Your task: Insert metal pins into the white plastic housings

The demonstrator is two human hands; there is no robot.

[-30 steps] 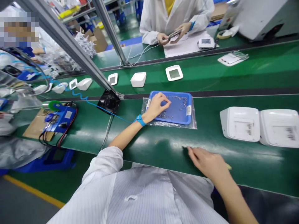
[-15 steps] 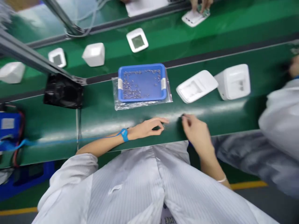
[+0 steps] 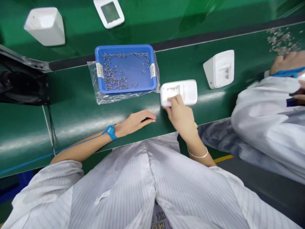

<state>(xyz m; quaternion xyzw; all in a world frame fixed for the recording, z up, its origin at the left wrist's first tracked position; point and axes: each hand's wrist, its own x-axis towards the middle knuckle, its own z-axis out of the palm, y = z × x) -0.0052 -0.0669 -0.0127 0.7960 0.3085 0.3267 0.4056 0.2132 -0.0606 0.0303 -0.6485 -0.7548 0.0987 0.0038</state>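
Note:
My left hand (image 3: 135,123), with a blue wrist strap, rests above the green bench. Its thumb and forefinger pinch a small metal screw (image 3: 155,119). My right hand (image 3: 181,118) is closed on the near left edge of a white plastic housing (image 3: 190,92), which has a recessed compartment facing up. A small yellow end (image 3: 195,125) shows beside my right palm; what it belongs to is hidden. Just left of the housing is a blue tray (image 3: 154,83) with many small screws (image 3: 114,79), sitting on a clear plastic bag (image 3: 95,92).
Another white housing (image 3: 220,70) stands to the right. On the far belt are a white shell (image 3: 46,27) and a white frame with a grey window (image 3: 110,12). A black fan-like box (image 3: 21,82) is at left. A co-worker's hand (image 3: 286,62) is beside loose small parts (image 3: 283,41).
My right hand has taken hold of the nearer housing, which is now closer to me, turned and apart from the other one. My left thumb and forefinger have drawn closer together. The view has shifted.

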